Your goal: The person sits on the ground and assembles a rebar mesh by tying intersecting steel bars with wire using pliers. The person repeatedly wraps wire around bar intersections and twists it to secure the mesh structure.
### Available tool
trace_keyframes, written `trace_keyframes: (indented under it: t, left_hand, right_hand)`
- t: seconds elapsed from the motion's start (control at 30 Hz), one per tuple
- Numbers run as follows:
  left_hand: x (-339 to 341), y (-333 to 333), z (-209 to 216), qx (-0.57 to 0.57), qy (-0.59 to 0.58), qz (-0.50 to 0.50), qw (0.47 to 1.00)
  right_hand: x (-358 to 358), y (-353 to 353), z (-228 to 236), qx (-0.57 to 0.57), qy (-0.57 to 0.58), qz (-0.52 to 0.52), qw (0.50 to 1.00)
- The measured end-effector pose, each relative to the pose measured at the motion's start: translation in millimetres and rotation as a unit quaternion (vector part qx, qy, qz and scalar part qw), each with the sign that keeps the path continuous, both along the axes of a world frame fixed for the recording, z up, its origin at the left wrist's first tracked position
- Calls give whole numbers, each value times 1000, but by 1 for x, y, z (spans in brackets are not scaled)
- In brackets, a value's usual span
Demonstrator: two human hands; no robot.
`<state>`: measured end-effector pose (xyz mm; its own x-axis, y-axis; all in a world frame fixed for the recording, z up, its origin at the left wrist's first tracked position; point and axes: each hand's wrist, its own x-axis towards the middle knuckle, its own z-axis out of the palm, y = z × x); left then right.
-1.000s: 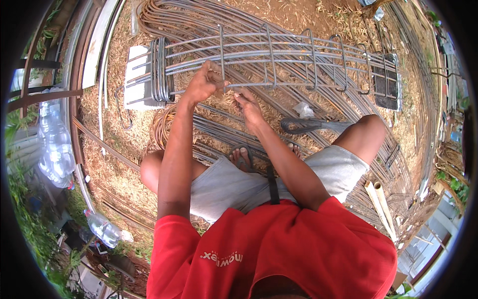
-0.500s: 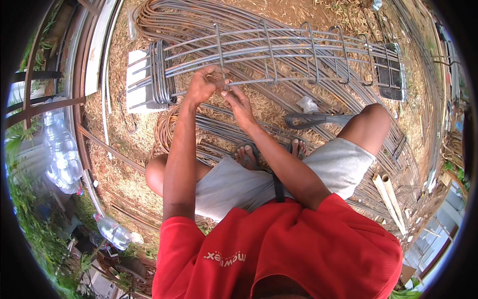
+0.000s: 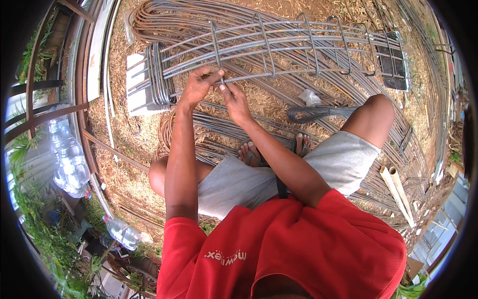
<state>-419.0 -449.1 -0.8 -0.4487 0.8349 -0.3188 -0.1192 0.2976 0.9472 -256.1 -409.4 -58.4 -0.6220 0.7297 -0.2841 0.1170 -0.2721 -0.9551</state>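
Observation:
A rebar cage (image 3: pixel 289 42) of long steel bars and several square stirrups lies across in front of me. My left hand (image 3: pixel 199 87) is closed at the lower corner of one stirrup (image 3: pixel 215 47), with the thumb pressed against it where it meets the nearest long bar (image 3: pixel 298 73). Just right of that corner, my right hand (image 3: pixel 236 104) pinches with thumb and index finger close under the same bar. Whatever is between its fingertips is too small to make out. A stack of stirrups (image 3: pixel 157 74) hangs bunched around the bars at the left end.
A white block (image 3: pixel 137 107) supports the cage's left end, and a dark block (image 3: pixel 393 74) its right end. Beneath lie bent rebar bundles (image 3: pixel 149 17). Near my knee are a looped dark bundle (image 3: pixel 303 115) and a crumpled clear bag (image 3: pixel 309 97). Two pale tubes (image 3: pixel 396 192) lie right.
My left thumb has come to press on the stirrup corner, and my right hand has shifted slightly, staying beside it. The whole view has tilted a little; the cage keeps its place.

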Motion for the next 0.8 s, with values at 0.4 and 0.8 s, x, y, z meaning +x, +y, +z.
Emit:
trace_keyframes:
  t: [0.4,0.8]
  left_hand:
    - [-14,-13,30,-147,63,-170,972]
    - [-14,-10,-1,-147,286,-109,941]
  right_hand:
    - [7,3,11,183,-103,8,978]
    - [12,16,20,251,-124,47,959]
